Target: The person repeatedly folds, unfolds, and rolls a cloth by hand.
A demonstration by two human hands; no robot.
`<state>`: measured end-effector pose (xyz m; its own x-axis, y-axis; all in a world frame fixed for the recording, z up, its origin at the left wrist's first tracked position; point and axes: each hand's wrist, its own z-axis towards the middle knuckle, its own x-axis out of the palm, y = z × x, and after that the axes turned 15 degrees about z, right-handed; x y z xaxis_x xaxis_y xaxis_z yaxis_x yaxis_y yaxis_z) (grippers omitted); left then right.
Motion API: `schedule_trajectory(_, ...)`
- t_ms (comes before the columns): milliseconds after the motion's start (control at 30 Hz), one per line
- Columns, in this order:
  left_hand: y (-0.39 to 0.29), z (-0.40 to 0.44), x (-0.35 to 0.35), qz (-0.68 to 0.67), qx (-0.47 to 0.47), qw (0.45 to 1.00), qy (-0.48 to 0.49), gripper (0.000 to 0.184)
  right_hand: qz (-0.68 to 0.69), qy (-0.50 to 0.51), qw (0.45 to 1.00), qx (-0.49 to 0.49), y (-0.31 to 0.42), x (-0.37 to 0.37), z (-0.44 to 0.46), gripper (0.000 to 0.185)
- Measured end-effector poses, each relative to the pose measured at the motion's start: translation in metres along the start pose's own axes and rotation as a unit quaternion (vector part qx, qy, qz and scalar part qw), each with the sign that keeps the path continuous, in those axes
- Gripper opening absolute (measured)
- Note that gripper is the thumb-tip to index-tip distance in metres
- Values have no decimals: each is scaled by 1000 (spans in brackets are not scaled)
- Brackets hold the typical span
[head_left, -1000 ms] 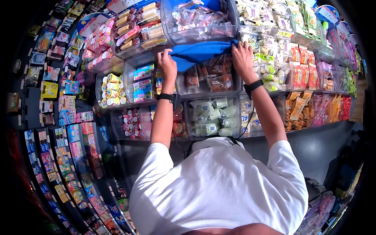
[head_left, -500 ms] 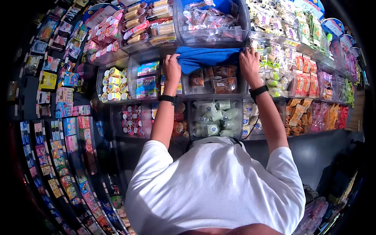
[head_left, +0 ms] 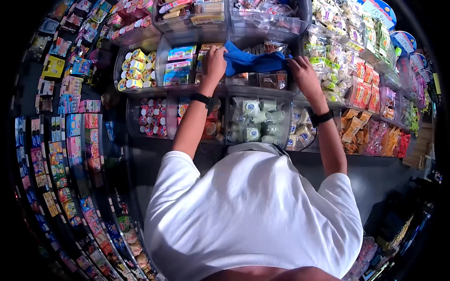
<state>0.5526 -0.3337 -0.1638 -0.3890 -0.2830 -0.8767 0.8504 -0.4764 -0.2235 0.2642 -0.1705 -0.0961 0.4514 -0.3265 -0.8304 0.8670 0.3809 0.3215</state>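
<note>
A blue cloth is stretched between my two hands, over a clear bin of brown packaged snacks. My left hand pinches its left end, beside a bin with blue and pink packets. At its other end, my right hand grips the cloth near the white and green snack packs. The cloth sags a little in the middle and covers part of the bin behind it. Both wrists wear dark bands.
Below the cloth is a bin of pale green wrapped packs. Yellow-lidded cups fill a bin on the left, and orange packets lie at the right. Shelves of colourful packets line the left side. Round price signs stand at the upper right.
The view has shifted, so the bins sit higher in the picture. The cloth is less spread out and more bunched, and both hands still hold its ends.
</note>
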Motion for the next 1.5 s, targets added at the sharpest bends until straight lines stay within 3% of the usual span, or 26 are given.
schedule_trajectory(67, 7, -28, -13, -139, 45, 989, 1, 14, 108, 8, 993, 45, 47, -28, -19, 17)
schedule_trajectory(133, -10, -69, -39, -214, 16, 976, 35, 12, 185, 10, 977, 103, 71, -39, -51, 11)
schedule_trajectory(167, -11, -95, -39, -307, -13, 944, 115, 10, 242, -13, 958, 151, 75, -37, -71, 17)
schedule_trajectory(200, -15, -115, -41, -390, -39, 900, 190, 9, 350, -62, 902, 243, 85, -32, -92, 29)
schedule_trajectory(267, -29, -152, -51, -514, -112, 786, 324, 7, 528, -49, 780, 333, 90, -19, -130, 37)
schedule_trajectory(333, -50, -175, -57, -541, -123, 723, 410, 14, 612, -33, 686, 391, 102, -6, -146, 39)
schedule_trajectory(400, -69, -199, -27, -434, 74, 810, 387, 29, 707, -33, 573, 414, 113, 10, -151, 36)
schedule_trajectory(433, -78, -210, -8, -361, 190, 841, 355, 37, 728, -19, 555, 402, 119, 20, -151, 37)
schedule_trajectory(500, -103, -194, -23, -333, 291, 829, 343, 47, 794, 1, 508, 335, 135, 23, -135, 32)
schedule_trajectory(533, -116, -186, -31, -321, 339, 819, 334, 53, 792, 0, 509, 336, 130, 27, -138, 32)
schedule_trajectory(600, -119, -172, -24, -351, 287, 562, 692, 61, 806, -55, 471, 353, 116, 32, -143, 40)
schedule_trajectory(633, -124, -182, 1, -351, 337, 582, 651, 57, 780, -122, 465, 401, 110, 26, -143, 47)
schedule_trajectory(667, -134, -178, -16, -369, 229, 589, 681, 57, 722, -205, 468, 467, 108, 10, -136, 44)
schedule_trajectory(733, -122, -188, 17, -559, 24, 390, 731, 60, 663, -313, 457, 503, 78, 9, -151, 42)
schedule_trajectory(800, -119, -170, 3, -576, -98, 350, 732, 59, 511, -309, 645, 477, 36, 38, -200, 37)
schedule_trajectory(833, -121, -163, -8, -565, -78, 437, 695, 59, 318, -245, 783, 474, 34, 47, -214, 34)
schedule_trajectory(867, -125, -159, -20, -550, -58, 519, 651, 60, 160, -177, 882, 406, 41, 50, -219, 38)
schedule_trajectory(933, -128, -174, 16, -438, -47, 684, 582, 76, 235, -101, 889, 380, 51, 64, -226, 49)
schedule_trajectory(1000, -139, -182, 33, -438, -7, 711, 549, 92, 181, -102, 912, 353, 44, 81, -231, 54)
schedule_trajectory(1067, -157, -179, 38, -421, 17, 731, 537, 90, 179, -197, 875, 405, 31, 97, -226, 48)
schedule_trajectory(1133, -177, -175, 47, -458, 74, 789, 403, 92, 172, -228, 844, 453, 12, 106, -207, 41)
schedule_trajectory(1167, -182, -178, 73, -437, 120, 823, 342, 92, 215, -242, 864, 386, 3, 110, -198, 36)
schedule_trajectory(1267, -194, -171, 104, -417, 106, 833, 348, 92, 166, -169, 891, 387, -21, 142, -201, 41)
schedule_trajectory(1300, -195, -169, 105, -428, 83, 813, 386, 91, 177, -135, 864, 453, -13, 137, -199, 44)
schedule_trajectory(1333, -194, -174, 114, -435, 96, 811, 380, 92, 145, -121, 892, 412, -16, 143, -209, 47)
schedule_trajectory(1500, -195, -205, 66, -328, 159, 762, 535, 92, 154, -90, 881, 438, 35, 111, -239, 50)
